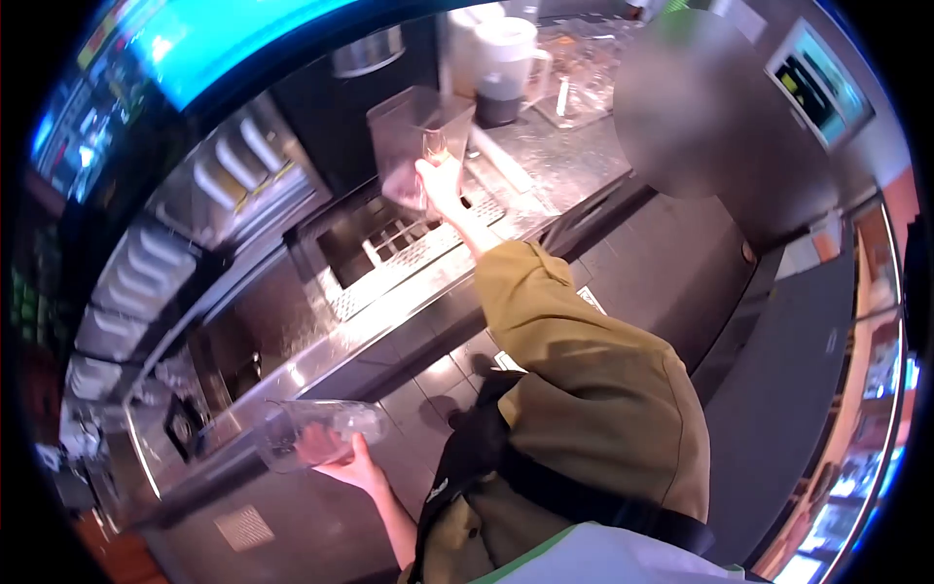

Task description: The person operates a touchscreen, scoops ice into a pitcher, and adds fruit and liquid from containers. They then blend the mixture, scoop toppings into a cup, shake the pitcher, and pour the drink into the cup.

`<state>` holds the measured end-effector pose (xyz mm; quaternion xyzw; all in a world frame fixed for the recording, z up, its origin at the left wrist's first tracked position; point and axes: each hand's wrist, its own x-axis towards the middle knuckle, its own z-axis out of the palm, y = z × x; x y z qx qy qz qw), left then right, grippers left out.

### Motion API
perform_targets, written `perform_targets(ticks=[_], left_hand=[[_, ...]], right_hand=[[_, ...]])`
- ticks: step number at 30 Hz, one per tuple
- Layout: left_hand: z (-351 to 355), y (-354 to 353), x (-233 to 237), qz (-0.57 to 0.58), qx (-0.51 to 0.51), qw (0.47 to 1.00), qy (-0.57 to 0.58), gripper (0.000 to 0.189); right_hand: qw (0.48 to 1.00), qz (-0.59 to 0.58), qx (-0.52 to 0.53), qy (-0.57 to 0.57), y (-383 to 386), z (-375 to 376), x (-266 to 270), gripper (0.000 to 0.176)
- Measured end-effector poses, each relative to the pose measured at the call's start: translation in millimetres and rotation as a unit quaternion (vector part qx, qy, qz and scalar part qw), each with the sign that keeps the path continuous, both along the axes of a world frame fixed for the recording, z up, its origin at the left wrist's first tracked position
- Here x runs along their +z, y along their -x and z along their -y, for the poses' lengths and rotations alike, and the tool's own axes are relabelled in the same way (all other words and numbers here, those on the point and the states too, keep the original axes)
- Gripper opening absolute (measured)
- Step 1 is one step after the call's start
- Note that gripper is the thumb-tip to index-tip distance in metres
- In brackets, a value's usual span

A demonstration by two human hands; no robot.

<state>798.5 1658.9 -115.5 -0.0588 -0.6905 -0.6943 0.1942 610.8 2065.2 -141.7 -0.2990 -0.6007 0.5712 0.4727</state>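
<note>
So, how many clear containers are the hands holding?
2. The upper container is in the right hand, near the white jug; the lower container is in the left hand. If more are nested, I cannot tell.

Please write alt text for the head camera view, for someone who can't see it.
A person's right hand holds a clear square tub by a metal counter, while the left hand holds another clear container lower down. A pitcher stands beyond the tub; a blurred co-worker is nearby.
</note>
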Motion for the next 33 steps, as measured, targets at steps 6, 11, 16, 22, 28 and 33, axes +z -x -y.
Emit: perform_targets(ticks=[6,11,16,22,28,33], left_hand=[[-121.1,-37.0,-19.4,0.014,-0.055,0.997,0.057,0.082],[-302.0,-73.1,-36.1,0.009,-0.084,0.996,0.035,0.083],[-504.2,-100.0,-52.7,0.000,-0.119,0.991,-0.064,0.083],[-649.0,-117.1,-18.1,0.022,-0.162,0.984,-0.066,0.082],[-764.9,-95.9,-39.9,0.022,-0.099,0.993,-0.058,0.083],[-859.3,-74.5,-16.6,0.049,-0.020,0.998,-0.014,0.083]], right_hand=[[0.991,-0.018,0.125,0.041,-197.8,-108.9,79.6,0.015],[0.994,-0.028,0.088,0.057,-365.2,-273.4,96.4,0.023],[0.986,-0.121,-0.020,0.116,-479.6,-450.2,118.9,0.049],[0.986,-0.118,-0.103,0.054,-500.9,-686.2,89.7,0.033],[0.991,-0.017,-0.082,0.103,-493.7,-896.9,21.6,0.031],[0.997,0.076,-0.020,-0.019,-495.6,-992.4,10.9,0.031]])
